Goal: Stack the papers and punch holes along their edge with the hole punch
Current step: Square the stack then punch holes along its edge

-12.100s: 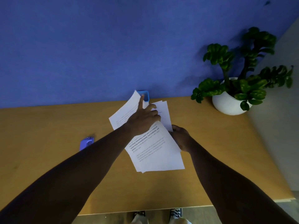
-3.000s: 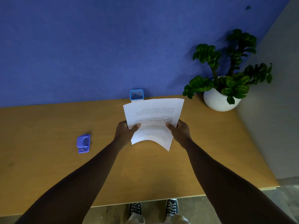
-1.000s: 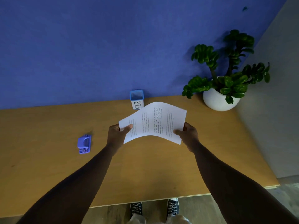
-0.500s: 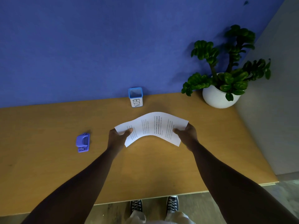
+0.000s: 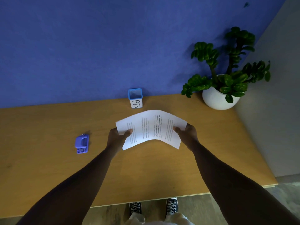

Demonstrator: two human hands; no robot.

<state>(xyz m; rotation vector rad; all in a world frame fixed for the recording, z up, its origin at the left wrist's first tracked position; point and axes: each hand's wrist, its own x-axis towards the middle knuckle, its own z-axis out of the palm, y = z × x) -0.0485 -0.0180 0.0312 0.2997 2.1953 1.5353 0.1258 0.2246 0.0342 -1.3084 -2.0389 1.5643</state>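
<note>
A stack of white printed papers [image 5: 151,128] arches upward above the middle of the wooden table [image 5: 146,172], turned sideways so its text lines run front to back. My left hand [image 5: 117,138] grips the stack's left end, thumb on top. My right hand [image 5: 186,135] grips its right end the same way. A small purple hole punch [image 5: 82,143] lies on the table well to the left of my left hand, untouched.
A blue-rimmed white cup marked BIN [image 5: 136,99] stands at the table's back edge against the blue wall, just behind the papers. A white pot with a green plant [image 5: 219,96] sits at the back right corner. The table's front edge runs near my shoes.
Earlier the loose sheets were gathered and held upright as one stack. In the last second the stack was turned sideways and lowered toward the table, still bowed between both hands.
</note>
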